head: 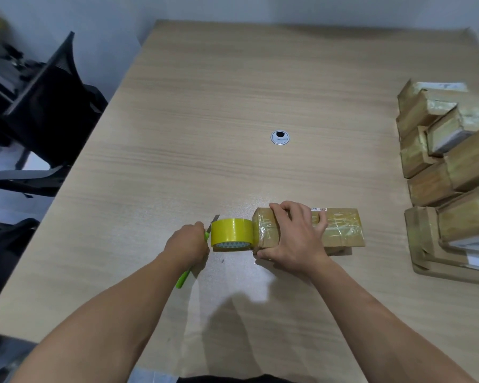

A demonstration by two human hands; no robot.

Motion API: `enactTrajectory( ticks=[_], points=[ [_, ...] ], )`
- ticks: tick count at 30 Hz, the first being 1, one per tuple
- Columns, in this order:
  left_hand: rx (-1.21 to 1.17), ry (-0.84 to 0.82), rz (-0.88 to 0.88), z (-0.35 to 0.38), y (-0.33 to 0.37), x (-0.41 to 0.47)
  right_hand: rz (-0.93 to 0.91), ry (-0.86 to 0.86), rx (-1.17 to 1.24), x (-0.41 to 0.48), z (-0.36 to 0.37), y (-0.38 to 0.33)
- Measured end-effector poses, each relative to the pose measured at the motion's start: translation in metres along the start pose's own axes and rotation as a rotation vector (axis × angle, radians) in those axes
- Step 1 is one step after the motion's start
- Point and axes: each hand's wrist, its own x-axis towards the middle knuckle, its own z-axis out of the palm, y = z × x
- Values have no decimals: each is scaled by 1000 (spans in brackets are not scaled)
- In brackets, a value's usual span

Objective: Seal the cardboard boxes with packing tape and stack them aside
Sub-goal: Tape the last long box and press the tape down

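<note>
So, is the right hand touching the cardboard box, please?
Touching. The head view shows the right hand wrapped over the cardboard box, fingers on top, thumb at its near edge.

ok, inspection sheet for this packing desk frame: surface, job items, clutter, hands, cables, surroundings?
Surface: light wood-grain table with a round grey cable grommet near its middle.
Job's things: tape-wrapped brown cardboard box lying flat; yellow packing tape roll against its left end; green-handled utility knife; pile of taped cardboard boxes at the table's right edge.
Clutter: nothing seen.
Hands: left hand grips the knife, blade up beside the roll; right hand grips the box's left end.
Cables: nothing seen.
Surroundings: black office chair left of the table; pale wall behind.
</note>
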Motion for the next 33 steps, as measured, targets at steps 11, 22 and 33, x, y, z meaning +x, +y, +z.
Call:
enactTrajectory(
  ticks=[11,22,33],
  points=[
    [-136,240,232,-54,-1,-6,-20,23,2,-2,2,2],
    [465,458,918,-95,24,-4,-11,24,-2,-2,3,1],
    [469,541,934,-94,39,-5,-13,22,18,-2,1,0]
  ],
)
